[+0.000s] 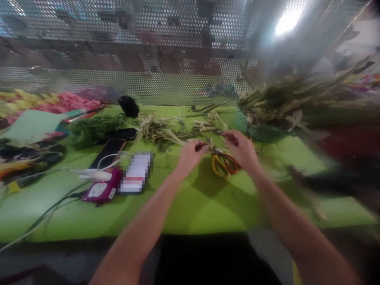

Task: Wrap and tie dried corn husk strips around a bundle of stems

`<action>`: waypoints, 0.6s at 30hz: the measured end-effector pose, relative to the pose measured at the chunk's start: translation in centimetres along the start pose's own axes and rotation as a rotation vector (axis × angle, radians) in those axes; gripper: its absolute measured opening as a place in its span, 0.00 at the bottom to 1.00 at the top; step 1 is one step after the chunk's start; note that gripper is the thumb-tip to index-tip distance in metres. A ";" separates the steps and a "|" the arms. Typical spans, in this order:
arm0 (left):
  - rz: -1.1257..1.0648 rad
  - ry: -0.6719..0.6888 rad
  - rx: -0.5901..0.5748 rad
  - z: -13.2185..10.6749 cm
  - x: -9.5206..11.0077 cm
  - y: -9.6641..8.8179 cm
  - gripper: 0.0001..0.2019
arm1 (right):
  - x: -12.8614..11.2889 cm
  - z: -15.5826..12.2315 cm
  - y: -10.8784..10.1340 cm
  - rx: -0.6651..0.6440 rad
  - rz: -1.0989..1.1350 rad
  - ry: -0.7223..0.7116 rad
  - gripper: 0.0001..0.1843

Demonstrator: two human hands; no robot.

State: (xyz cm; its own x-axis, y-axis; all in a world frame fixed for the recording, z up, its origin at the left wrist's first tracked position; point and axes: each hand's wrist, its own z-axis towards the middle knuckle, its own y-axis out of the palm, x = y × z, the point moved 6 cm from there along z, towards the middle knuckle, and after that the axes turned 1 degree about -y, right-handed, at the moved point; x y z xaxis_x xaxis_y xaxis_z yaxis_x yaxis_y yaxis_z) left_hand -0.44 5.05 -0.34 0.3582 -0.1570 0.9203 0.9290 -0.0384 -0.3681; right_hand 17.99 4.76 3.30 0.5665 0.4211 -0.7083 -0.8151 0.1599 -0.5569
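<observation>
My left hand (192, 155) is closed in a pinch over the middle of the green table (184, 209); what its fingertips hold is too small and blurred to name. Just to its right, my right hand (241, 147) is also pinched, with something thin and dark at its fingertips. Between and below the hands are scissors (221, 164) with yellow and red handles, their blades partly hidden among pale plant bits. Beyond the hands lies a loose pile of dried, pale plant strips (156, 128), with more pale strips (204, 125) to its right.
At left are a lit phone (135, 174), a dark phone (108, 152), a purple power box (102, 188) with cables, and green stringy material (92, 128). A green basket (261, 128) heaped with dried stalks stands back right. A perforated metal panel (184, 79) rises behind.
</observation>
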 end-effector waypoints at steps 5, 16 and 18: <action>-0.098 -0.026 0.031 0.2 -0.3 -0.4 0.12 | 0.5 -3.0 0.4 -0.405 -0.567 0.058 0.12; -0.250 0.000 0.065 0.2 -0.1 -1.1 0.13 | 3.6 -3.3 1.6 -0.373 -0.478 0.227 0.27; -0.275 -0.025 0.078 0.4 -0.4 -1.4 0.13 | 4.8 -2.9 0.8 -0.373 -0.203 0.357 0.28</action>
State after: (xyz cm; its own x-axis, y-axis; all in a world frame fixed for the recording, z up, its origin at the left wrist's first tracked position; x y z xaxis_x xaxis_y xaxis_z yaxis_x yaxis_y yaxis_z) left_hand -1.84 5.51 -0.12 0.0926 -0.1268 0.9876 0.9956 0.0000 -0.0933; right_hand 20.43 4.32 -1.85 0.7663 0.0756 -0.6381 -0.6242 -0.1477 -0.7671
